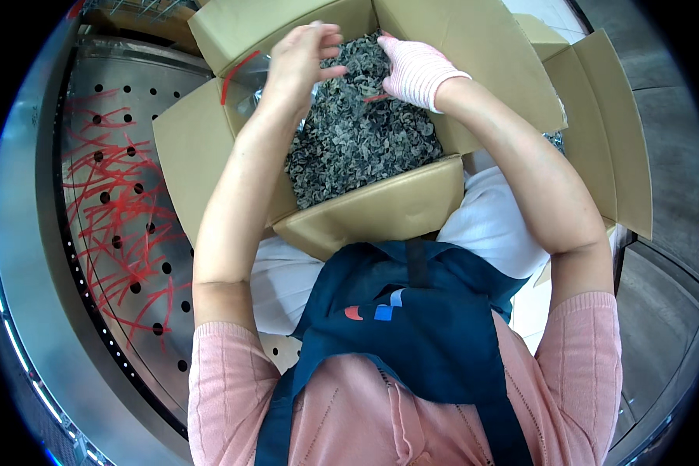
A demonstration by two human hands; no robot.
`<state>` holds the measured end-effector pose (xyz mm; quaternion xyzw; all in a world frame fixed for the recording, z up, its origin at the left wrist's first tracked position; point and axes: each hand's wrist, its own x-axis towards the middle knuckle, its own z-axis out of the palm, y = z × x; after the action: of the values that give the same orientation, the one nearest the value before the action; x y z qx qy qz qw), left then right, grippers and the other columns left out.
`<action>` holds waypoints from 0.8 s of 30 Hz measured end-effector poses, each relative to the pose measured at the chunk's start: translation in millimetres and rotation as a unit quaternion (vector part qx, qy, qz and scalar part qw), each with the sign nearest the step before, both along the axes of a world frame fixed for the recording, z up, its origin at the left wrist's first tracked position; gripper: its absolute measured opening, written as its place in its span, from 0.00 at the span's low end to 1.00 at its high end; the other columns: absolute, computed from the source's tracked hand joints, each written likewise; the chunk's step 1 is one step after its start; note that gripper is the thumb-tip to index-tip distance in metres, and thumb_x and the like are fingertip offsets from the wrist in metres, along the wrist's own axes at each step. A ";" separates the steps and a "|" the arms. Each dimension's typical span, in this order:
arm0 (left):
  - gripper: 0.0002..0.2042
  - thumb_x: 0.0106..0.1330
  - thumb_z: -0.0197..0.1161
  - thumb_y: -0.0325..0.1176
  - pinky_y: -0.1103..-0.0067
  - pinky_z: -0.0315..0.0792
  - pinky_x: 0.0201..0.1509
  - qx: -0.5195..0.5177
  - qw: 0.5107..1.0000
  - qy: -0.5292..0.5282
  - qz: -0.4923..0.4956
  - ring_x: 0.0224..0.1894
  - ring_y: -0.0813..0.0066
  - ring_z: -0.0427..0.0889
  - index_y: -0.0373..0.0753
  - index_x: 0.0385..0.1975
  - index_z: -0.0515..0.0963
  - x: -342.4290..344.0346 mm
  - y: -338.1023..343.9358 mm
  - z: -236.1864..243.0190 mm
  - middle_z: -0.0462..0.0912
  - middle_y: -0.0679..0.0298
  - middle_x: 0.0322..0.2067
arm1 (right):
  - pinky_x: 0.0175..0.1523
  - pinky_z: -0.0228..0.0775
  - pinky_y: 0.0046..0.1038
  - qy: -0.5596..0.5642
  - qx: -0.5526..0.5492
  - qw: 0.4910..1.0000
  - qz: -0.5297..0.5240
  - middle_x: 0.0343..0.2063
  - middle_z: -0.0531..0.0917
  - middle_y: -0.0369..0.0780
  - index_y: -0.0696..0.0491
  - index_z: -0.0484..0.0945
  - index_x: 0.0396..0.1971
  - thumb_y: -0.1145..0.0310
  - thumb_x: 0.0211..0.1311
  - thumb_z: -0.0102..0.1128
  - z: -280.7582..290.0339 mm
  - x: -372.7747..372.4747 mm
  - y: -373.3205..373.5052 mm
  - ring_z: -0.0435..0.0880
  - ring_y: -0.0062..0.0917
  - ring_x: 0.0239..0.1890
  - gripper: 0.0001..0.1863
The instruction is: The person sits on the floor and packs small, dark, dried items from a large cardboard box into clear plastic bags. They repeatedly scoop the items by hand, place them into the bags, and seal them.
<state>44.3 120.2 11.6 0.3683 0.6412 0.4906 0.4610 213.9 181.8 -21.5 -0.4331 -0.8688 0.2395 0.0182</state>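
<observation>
A cardboard box [373,206] stands open between my knees, filled with dark, curled, dried pieces that look like wood ear fungus [361,144]. My bare left hand [303,66] hovers over the box's far left part, its fingers apart and nothing visible in them. My right hand [419,71], in a white and pink striped glove, is over the far right part of the dried pieces. Its thumb and forefinger are apart, and I see nothing between them. A short red strip [377,98] shows just below its thumb. Clear plastic [250,87] lies along the box's left wall, partly behind my left forearm.
On my left is a metal shelf [151,203] with round holes, strewn with thin red strips [132,225]. Another red strip [239,76] rests on the box's left edge. A second open cardboard box [602,147] stands to the right, beside dark grey panels [668,311].
</observation>
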 end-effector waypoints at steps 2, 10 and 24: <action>0.15 0.74 0.50 0.39 0.76 0.79 0.44 -0.028 0.997 0.053 0.039 0.44 0.74 0.80 0.37 0.47 0.78 -28.4 -6.1 -32.3 0.82 0.63 0.40 | 0.52 0.76 0.39 -0.004 0.011 1.000 0.001 0.38 0.84 0.54 0.60 0.68 0.61 0.68 0.51 0.61 1.9 0.1 -1.4 0.84 0.46 0.44 0.34; 0.32 0.58 0.63 0.62 0.61 0.69 0.62 -0.300 0.751 0.517 -0.280 0.55 0.50 0.73 0.38 0.51 0.76 -42.0 -105.3 -146.1 0.76 0.50 0.49 | 0.52 0.76 0.38 -0.028 0.011 0.999 0.009 0.38 0.84 0.51 0.58 0.67 0.63 0.67 0.52 0.61 -1.7 -3.5 0.4 0.84 0.44 0.43 0.35; 0.41 0.53 0.61 0.68 0.60 0.59 0.70 -0.388 0.719 0.433 -0.381 0.66 0.42 0.61 0.44 0.61 0.73 -34.4 -128.0 -120.5 0.68 0.47 0.63 | 0.51 0.76 0.38 -0.022 0.012 1.000 0.009 0.37 0.85 0.49 0.57 0.67 0.63 0.68 0.51 0.62 -5.7 -1.9 1.2 0.84 0.43 0.43 0.35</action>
<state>9.9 -7.8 -108.8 0.5425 0.7108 -0.2315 0.3832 212.0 183.0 -27.2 -0.4300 -0.8758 0.2191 0.0021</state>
